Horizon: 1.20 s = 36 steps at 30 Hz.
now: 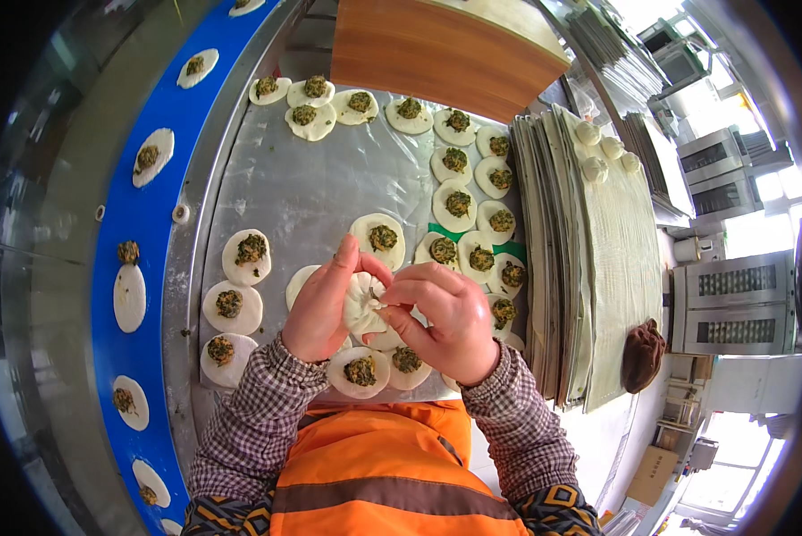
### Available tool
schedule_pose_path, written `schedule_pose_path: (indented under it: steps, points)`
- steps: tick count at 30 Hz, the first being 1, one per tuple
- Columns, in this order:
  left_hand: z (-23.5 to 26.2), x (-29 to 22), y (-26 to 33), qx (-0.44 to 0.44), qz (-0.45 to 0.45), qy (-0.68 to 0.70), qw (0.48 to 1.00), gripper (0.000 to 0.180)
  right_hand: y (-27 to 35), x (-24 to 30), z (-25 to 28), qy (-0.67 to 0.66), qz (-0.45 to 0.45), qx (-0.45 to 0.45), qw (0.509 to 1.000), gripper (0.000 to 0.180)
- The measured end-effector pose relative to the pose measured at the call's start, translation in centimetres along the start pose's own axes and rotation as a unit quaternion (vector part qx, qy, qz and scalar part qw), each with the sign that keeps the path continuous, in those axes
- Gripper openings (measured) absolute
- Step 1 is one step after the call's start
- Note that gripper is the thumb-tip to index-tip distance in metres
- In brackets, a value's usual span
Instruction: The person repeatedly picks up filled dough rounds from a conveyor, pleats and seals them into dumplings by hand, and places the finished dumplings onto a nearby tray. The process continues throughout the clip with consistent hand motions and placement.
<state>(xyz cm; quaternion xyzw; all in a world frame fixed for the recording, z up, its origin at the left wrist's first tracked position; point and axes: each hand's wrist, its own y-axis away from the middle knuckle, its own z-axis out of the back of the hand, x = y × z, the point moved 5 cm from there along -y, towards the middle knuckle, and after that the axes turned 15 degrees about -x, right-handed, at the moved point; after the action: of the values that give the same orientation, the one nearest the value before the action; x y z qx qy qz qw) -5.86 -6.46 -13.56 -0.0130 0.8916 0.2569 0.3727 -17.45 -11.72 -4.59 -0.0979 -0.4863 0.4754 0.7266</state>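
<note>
A half-closed white bun [365, 304] is held above the near middle of a metal counter [302, 192]. It is cradled in the left hand [322, 308], whose fingers are curled around its side. The dough at its top is pinched between the fingers of the right hand [445, 317].

The dough looks thin and soft, so a hard pinch could probably tear it and let the green filling leak out. A loose pleat might leave the top open.

Room is tight. Filled dough rounds [459, 204] are spread just beside and under both hands, and one could be squashed if a wrist were lowered. To the left, more rounds are carried on a blue conveyor belt [155, 223]. To the right, stacked trays [562, 259] hold finished buns [597, 152] along the counter's edge.
</note>
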Motion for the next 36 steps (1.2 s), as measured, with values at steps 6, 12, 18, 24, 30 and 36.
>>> schedule_pose_path:
  steps: [6, 12, 18, 24, 30, 36]
  points:
    - [-3.9, -0.3, 0.5, 0.029, -0.052, 0.102, 0.993, 0.063, 0.2, 1.2, 4.1, -0.011, -0.163, -0.007, 0.987, 0.074]
    - [-15.0, -0.6, -1.5, 0.107, -0.114, 0.003, 0.988, 0.074, -0.9, -1.1, 11.1, 0.030, -0.084, 0.002, 0.996, 0.063]
    - [-15.5, -1.7, -7.3, 0.106, -0.123, -0.068, 0.984, 0.077, -3.7, -17.5, 31.7, 0.100, -0.182, -0.252, 0.945, 0.058]
    - [-4.2, -3.9, -12.7, -0.139, -0.089, -0.191, 0.967, 0.061, -2.1, -38.1, 49.2, 0.208, -0.382, -0.384, 0.815, 0.052]
    - [3.7, -6.4, -14.3, -0.347, -0.085, -0.229, 0.906, 0.052, 0.2, -55.8, 57.0, 0.377, -0.289, -0.269, 0.838, 0.045]
    - [10.4, -12.0, -18.7, -0.388, -0.225, -0.393, 0.802, 0.038, 3.0, -61.5, 60.0, 0.253, -0.425, -0.307, 0.813, 0.083]
